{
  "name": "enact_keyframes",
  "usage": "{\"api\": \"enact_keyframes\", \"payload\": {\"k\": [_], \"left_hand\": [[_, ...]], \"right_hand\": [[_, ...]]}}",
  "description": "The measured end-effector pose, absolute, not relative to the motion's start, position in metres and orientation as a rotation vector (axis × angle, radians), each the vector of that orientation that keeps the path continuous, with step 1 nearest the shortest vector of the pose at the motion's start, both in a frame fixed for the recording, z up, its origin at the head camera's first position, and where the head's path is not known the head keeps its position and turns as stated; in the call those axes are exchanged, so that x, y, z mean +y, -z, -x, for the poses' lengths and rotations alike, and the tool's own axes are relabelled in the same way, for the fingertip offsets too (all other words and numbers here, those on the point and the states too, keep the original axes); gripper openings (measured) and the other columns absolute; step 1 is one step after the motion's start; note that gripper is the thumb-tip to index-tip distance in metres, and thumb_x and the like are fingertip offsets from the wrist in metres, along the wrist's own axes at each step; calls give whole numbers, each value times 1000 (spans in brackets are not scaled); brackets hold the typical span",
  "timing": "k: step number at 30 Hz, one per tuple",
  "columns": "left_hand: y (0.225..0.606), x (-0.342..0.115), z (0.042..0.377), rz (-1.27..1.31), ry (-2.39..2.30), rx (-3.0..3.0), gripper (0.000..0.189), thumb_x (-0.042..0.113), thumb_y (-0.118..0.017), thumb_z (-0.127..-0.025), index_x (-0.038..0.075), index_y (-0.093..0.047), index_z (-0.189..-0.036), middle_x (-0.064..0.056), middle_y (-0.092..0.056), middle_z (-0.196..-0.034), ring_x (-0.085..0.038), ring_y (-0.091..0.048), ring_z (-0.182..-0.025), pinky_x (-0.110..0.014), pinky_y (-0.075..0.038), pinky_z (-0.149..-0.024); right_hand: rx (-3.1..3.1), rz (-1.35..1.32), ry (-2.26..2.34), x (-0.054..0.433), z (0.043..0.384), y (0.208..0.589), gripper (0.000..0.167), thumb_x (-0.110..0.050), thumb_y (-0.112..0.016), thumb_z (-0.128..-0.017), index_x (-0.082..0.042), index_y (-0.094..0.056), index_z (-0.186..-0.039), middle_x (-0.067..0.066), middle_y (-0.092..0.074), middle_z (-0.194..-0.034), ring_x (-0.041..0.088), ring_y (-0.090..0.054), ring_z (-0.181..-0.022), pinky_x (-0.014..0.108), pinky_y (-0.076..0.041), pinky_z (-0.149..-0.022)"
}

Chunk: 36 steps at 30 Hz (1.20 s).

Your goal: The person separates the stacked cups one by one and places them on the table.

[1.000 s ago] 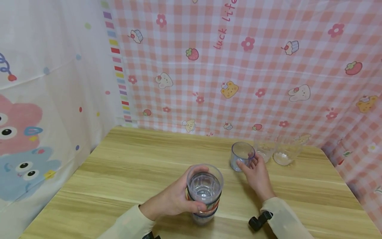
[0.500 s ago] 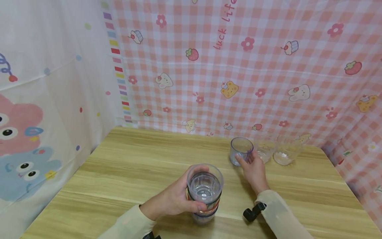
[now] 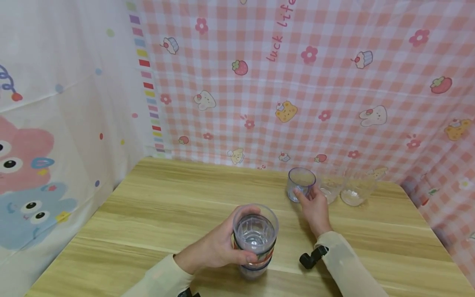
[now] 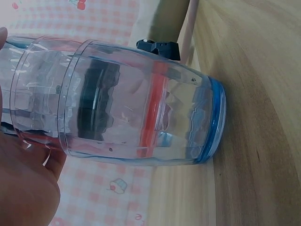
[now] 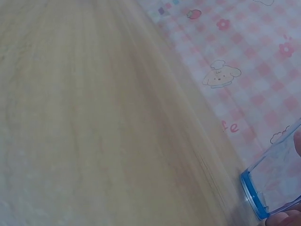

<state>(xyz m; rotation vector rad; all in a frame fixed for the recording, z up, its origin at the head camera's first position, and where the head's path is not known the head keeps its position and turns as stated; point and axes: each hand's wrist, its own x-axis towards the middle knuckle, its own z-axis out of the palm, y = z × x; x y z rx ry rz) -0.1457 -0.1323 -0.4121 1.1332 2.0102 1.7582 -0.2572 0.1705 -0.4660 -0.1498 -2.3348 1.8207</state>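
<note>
My left hand [image 3: 224,243] grips a stack of nested clear plastic cups [image 3: 256,233] near the front middle of the table. In the left wrist view the stack [image 4: 127,103] shows dark and red bands and a blue base close to the wood. Farther back on the right, my right hand [image 3: 315,206] holds a clear cup with a blue-violet rim [image 3: 297,181] between thumb and fingers. That cup's blue base [image 5: 254,195] shows at the lower right corner of the right wrist view, against or just over the tabletop.
Two colourless clear cups, a nearer one [image 3: 330,194] and a farther one [image 3: 354,196], stand at the back right beside my right hand. Behind the wooden table [image 3: 178,198] hangs a pink checked cloth [image 3: 259,90]. A white printed cloth [image 3: 81,103] hangs at the left.
My right hand has moved the blue-rimmed cup a little back, toward the checked cloth. My left hand and the cup stack have stayed in place.
</note>
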Motion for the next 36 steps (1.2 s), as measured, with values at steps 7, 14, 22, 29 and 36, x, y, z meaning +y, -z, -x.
{"api": "enact_keyframes", "payload": {"k": [7,14,22,29,36], "left_hand": [[412,-132,146,-1100,-1748,1994,97,47,-87,-92,10,-30,-161,-13,-57,-151,-20,-58,-139,-35,-40,-124],[412,-132,146,-1094,-1727,2011,97,48,-87,-91,11,-31,-161,-11,-58,-151,-20,-58,-139,-37,-41,-124],[413,-132,146,-1123,-1758,2032,98,53,-88,-88,18,-34,-161,-12,-59,-151,-19,-59,-138,-35,-39,-125],[418,-132,146,-1148,-1788,2009,95,52,-88,-89,15,-36,-159,-15,-61,-148,-18,-60,-136,-33,-41,-123],[422,-132,150,-1212,-1796,2002,93,55,-85,-91,11,-37,-157,-22,-62,-144,-18,-61,-134,-33,-42,-122]], "right_hand": [[-2340,158,-1789,172,260,468,72,-24,-70,-108,7,-36,-163,28,-41,-168,38,-39,-159,47,-36,-130],[-2319,172,-1875,176,254,469,78,-25,-70,-108,5,-29,-167,28,-34,-171,37,-35,-161,45,-35,-130],[-2386,239,-1952,184,233,463,87,-34,-69,-108,9,-21,-167,30,-26,-173,39,-32,-162,44,-34,-131],[-2448,239,-1896,190,214,459,86,-40,-68,-108,8,-27,-166,26,-34,-172,36,-39,-160,44,-37,-128],[-2454,276,-1906,190,202,446,77,-37,-65,-110,2,-31,-167,20,-41,-170,28,-45,-156,35,-41,-123]]}}
